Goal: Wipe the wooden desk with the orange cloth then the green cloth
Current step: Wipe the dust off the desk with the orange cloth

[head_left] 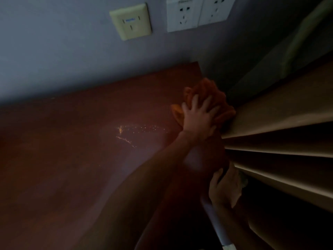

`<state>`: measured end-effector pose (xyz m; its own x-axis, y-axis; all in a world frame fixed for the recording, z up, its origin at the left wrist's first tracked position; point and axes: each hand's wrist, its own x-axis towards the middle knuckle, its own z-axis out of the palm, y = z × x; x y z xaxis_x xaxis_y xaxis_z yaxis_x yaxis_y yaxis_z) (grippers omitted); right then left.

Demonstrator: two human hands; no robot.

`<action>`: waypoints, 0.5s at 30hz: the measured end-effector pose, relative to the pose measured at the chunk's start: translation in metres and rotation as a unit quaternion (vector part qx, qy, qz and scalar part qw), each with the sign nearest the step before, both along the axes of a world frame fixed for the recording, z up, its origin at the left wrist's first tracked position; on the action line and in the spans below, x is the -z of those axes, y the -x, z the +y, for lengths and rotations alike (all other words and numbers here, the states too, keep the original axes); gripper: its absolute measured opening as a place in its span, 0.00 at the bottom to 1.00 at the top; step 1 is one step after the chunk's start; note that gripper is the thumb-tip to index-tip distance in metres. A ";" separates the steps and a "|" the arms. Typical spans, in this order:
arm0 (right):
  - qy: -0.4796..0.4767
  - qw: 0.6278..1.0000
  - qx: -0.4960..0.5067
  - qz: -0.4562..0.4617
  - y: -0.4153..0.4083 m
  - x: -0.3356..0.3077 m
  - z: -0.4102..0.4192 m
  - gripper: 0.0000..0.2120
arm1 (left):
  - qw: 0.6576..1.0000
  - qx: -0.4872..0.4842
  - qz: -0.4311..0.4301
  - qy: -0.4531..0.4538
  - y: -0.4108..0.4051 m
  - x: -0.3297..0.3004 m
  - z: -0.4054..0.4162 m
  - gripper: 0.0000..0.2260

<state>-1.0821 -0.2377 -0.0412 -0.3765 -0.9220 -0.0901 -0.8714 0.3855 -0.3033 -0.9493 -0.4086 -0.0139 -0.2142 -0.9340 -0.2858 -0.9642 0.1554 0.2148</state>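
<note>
left hand (198,116): fingers spread flat, pressing orange cloth (212,94) on tabletop (72,141)
right hand (225,188): near shelf edge (270,179); fingers' state unclear, too dark
containers: none visible

Very dim, underexposed head view with a soft, smeary, low-detail look throughout; the brightest area is the grey wall (54,56) at top with its pale sockets (182,14), and light falls off toward the bottom and right edges, which go near black. The wooden desk (72,141) shows a faint hazy sheen and a small patch of glinting specks near its middle, while the left hand (198,116) on the orange cloth (210,91) is moderately lit and blurred. The right hand (225,188) sits in deep shadow, and straight lines bow at the frame edges from wide-angle distortion.
</note>
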 end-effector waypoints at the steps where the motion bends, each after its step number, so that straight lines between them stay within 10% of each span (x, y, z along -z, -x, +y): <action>1: 0.004 1.000 -0.003 0.001 0.000 -0.001 0.000 0.23 | 1.000 0.030 -0.003 0.004 -0.002 -0.002 -0.002 0.30; 6: -0.005 1.000 -0.001 -0.025 -0.002 -0.003 0.000 0.26 | 0.990 -0.140 -0.012 0.023 -0.097 -0.003 -0.011 0.30; 15: -0.015 0.999 0.001 -0.034 0.000 -0.004 -0.002 0.25 | 0.871 -0.487 -0.058 0.031 -0.339 -0.001 0.163 0.35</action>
<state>-1.0822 -0.2393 -0.0374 -0.3714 -0.9175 -0.1422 -0.8484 0.3976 -0.3495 -0.6106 -0.2454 -0.0132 0.7157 -0.6707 -0.1948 -0.6597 -0.7408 0.1268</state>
